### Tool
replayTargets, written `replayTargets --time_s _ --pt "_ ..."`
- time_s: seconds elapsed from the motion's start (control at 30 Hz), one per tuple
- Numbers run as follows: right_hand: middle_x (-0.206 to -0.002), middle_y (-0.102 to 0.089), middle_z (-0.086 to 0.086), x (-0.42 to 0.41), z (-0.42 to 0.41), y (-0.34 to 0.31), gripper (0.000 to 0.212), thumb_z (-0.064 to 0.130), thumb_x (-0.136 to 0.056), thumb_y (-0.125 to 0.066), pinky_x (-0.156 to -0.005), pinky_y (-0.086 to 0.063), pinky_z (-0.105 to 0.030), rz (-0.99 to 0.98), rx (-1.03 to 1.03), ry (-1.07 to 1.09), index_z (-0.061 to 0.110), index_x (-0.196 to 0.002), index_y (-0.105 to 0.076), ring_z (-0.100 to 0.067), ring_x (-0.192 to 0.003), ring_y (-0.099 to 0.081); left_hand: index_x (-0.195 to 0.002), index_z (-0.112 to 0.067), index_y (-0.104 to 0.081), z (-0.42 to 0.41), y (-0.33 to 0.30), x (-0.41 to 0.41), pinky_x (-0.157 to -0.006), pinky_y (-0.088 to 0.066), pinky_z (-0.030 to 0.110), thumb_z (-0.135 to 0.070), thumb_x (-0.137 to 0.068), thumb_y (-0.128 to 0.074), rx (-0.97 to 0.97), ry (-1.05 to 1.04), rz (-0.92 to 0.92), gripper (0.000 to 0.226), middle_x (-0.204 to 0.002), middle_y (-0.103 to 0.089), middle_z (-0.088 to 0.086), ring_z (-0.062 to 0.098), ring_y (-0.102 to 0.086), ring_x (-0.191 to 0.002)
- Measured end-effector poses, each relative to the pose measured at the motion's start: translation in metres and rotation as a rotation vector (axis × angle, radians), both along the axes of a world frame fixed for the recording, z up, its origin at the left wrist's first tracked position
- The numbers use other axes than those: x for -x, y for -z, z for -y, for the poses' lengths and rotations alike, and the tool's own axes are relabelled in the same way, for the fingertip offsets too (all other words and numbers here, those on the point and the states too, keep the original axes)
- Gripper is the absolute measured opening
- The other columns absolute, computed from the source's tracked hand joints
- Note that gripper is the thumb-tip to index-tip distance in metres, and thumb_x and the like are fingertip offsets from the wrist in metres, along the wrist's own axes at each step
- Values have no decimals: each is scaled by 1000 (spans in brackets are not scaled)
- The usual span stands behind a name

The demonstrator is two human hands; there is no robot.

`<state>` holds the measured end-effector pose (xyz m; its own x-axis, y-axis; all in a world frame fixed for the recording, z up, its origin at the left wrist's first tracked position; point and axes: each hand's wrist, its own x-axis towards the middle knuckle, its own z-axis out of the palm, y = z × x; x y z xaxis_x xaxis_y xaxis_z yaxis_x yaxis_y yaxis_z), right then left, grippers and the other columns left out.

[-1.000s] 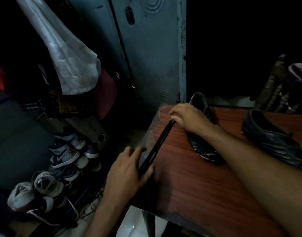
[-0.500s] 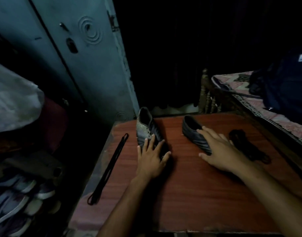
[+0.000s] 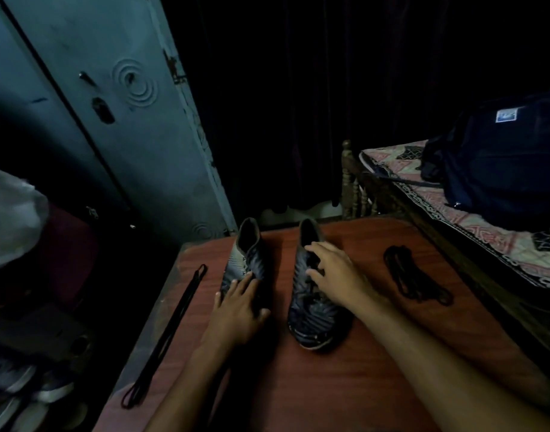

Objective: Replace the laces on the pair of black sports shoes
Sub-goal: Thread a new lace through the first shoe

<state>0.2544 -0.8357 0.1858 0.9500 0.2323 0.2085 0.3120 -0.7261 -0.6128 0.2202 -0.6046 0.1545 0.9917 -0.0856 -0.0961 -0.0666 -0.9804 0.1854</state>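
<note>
Two black sports shoes stand side by side on the reddish wooden table (image 3: 345, 385), toes towards me. My left hand (image 3: 241, 307) rests flat on the toe of the left shoe (image 3: 247, 255). My right hand (image 3: 332, 272) lies on the tongue area of the right shoe (image 3: 311, 319), fingers bent over its middle. A folded, straightened black lace (image 3: 170, 335) lies along the table's left edge. A loose heap of black laces (image 3: 414, 280) sits on the table to the right of the shoes.
A grey metal cupboard door (image 3: 121, 126) stands behind the table on the left. A bed with a patterned cover (image 3: 473, 213) and a dark backpack (image 3: 498, 169) borders the right side. Several sneakers (image 3: 21, 391) lie on the floor at lower left.
The straight lace left my hands and now lies at the table's left edge. Both hands went to the shoes, and the right shoe has been turned parallel to the left one.
</note>
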Motion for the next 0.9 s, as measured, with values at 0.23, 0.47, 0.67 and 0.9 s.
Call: replayTargets --time_s 0.23,0.47,0.67,0.9 --pt "-113 -60 6 -38 40 19 22 13 -93 -68 -81 -42 -23 179 -109 9 20 -114 -68 -14 -97 -58 -144 -22 -46 64 -14 -19 -106 -44 35 -22 -92 -58 437 98 423 53 -142 -48 -1 20 -50 -127" --pt "-123 -67 0 -77 21 -20 35 47 -97 -54 -86 -50 -37 -61 379 -272 29 -126 -59 -22 -111 -62 -147 -34 -43 82 24 -49 -108 -48 44 -29 -96 -52 859 98 367 52 -143 -50 -18 6 -52 -132" --pt "-93 -70 3 -94 9 -46 45 61 -80 -68 -79 -57 -38 -390 654 -332 24 -104 -64 -17 -83 -67 -151 -30 -41 86 39 -61 -112 -45 39 -37 -98 -53 842 130 385 55 -148 -46 -16 5 -47 -137" --pt "-83 -72 2 -101 14 -43 20 23 -86 -78 -67 -56 -33 -416 422 -352 15 -99 -65 -12 -63 -71 -153 -28 -40 86 39 -64 -115 -39 37 -16 -98 -60 819 109 405 60 -151 -45 -13 3 -42 -139"
